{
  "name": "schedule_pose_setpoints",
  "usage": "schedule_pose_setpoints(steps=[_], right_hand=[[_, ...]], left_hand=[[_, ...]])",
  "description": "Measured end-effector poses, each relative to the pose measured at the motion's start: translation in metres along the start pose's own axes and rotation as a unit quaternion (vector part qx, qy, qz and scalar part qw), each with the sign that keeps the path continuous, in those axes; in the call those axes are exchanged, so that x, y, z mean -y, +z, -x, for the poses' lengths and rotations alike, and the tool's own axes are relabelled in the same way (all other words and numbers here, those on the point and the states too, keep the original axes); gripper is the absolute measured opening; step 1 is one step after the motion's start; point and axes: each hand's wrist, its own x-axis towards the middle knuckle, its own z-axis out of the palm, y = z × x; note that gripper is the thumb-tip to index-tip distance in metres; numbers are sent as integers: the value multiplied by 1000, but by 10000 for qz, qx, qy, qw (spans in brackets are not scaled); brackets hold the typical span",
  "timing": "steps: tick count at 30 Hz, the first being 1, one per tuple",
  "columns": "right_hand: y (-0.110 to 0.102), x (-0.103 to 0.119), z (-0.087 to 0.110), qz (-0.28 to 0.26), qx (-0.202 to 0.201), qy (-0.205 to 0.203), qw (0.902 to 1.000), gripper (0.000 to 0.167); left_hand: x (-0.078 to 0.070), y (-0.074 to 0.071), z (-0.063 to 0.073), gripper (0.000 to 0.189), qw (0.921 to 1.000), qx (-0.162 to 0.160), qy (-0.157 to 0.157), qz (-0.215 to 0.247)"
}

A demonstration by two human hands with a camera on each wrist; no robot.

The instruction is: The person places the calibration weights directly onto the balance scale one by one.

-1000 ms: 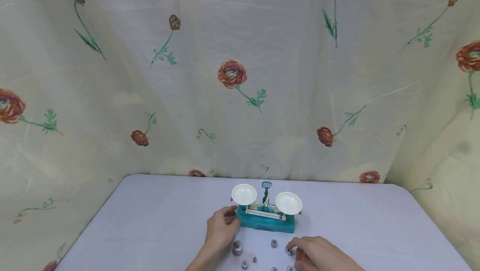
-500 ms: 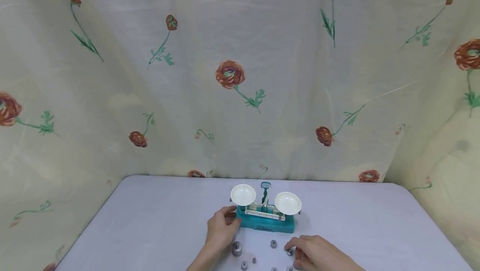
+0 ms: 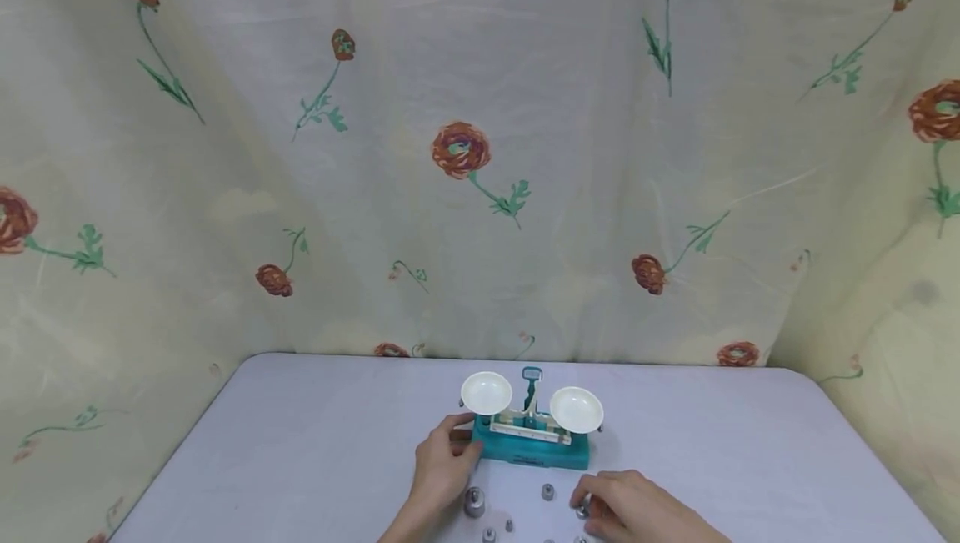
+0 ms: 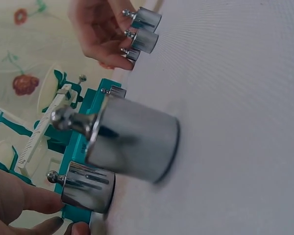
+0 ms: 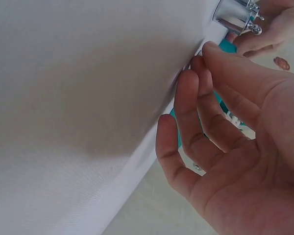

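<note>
The left hand [image 3: 441, 463] grips the teal balance [image 3: 528, 448] at its 9 o'clock end, probably steadying it on the surface [image 3: 315, 443], while at its 5 o'clock the right hand [image 3: 632, 505] apparently pinches a small weight [image 3: 582, 513].

No word, brand or number can be read. On the two-pan balance [image 3: 529, 431], the front face of the teal base [image 3: 531, 449] carries a short dark marking [image 3: 528, 461], too small to make out. Along the balance's white graduated beam [image 4: 44, 128] runs a row of fine tick marks, its figures illegible. The pale indicator plate [image 3: 532, 373] atop the balance's upright shows marks too tiny to decipher.
</note>
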Motion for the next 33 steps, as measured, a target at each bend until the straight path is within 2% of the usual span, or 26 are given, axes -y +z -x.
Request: schedule_pose_setpoints(steps=[11,29,33], right_hand=[[-3,-1,-3,-33,68,-4,10000,9],[1,-3,-3,-138,-113,-80,9998,4],[-2,0,-5,7,-142,-36,9999,5]], left_hand=[[1,0,1,43,9999,66,132,39],[3,1,3,43,9999,22,129,54],[3,1,2,43,10000,36,83,32]])
